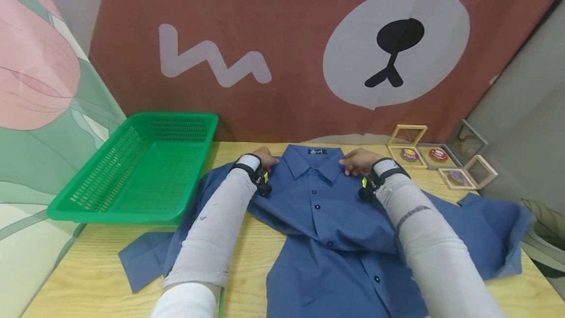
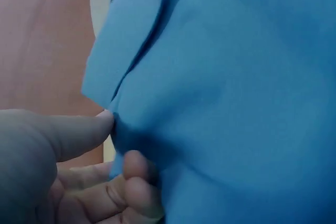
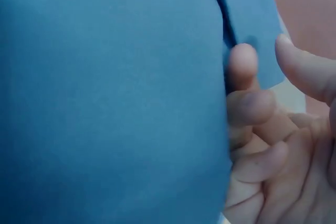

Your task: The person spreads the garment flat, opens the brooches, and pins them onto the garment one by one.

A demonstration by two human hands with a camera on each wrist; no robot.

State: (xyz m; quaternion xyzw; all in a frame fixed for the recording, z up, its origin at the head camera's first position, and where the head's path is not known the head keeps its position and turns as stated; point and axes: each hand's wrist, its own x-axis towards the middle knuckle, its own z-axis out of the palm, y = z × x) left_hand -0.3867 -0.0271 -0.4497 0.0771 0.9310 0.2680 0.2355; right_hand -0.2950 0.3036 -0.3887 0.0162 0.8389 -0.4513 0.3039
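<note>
A blue button-up shirt (image 1: 300, 210) lies front up on the table, its collar at the far end and its sleeves spread to both sides. My left hand (image 1: 265, 157) pinches the cloth beside the collar on the left; in the left wrist view the thumb (image 2: 86, 135) presses the shirt edge, with curled fingers below. At the opposite collar side is my right hand (image 1: 361, 161). Its bent fingers (image 3: 244, 66) touch the cloth edge in the right wrist view, while the thumb (image 3: 304, 69) stands apart from them. Dark buttons run down the shirt front.
A green plastic basket (image 1: 132, 217) stands at the left, close to the shirt's left sleeve. Small open wooden-framed boxes (image 1: 408, 156) with round colored pieces sit at the back right. A curtain with a bear print (image 1: 287, 102) hangs behind the wooden table (image 1: 101, 244).
</note>
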